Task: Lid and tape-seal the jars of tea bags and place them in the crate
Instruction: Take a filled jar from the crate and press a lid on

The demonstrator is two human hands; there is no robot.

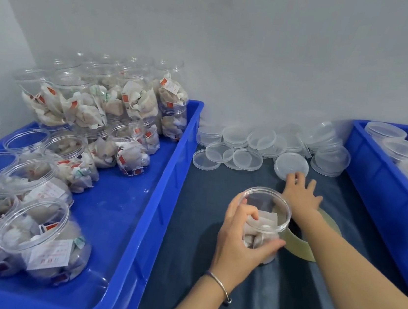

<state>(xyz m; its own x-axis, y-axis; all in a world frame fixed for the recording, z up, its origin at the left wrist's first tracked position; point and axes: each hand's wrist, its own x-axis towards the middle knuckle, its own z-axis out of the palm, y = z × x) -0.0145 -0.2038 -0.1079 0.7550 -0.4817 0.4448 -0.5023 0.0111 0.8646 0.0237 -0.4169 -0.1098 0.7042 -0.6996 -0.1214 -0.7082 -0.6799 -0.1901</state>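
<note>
The white paper tags on the tea bags have red marks and small writing, but it is too blurry to read. The left hand (241, 238) wraps its fingers and thumb around an open jar (264, 220) that stands upright on the dark cloth of the table (210, 258), with its mouth facing up and tea bags (260, 228) inside. The right hand (302, 194) reaches away from the person, fingers spread apart, and its fingertips touch the edge of a round clear lid (290, 165) lying flat on the table. The right arm passes over a roll of tape (311, 234) that lies just beside the jar and hides part of it. Behind the lid, a pile of more clear lids (263, 143) sits by the white wall (262, 46). On the left, a blue crate (146, 198) holds many open jars of tea bags (84, 139), some standing and some stacked higher at the back. On the right, another blue crate (387, 182) holds jars with lids on (404, 148), right by the table edge.
</note>
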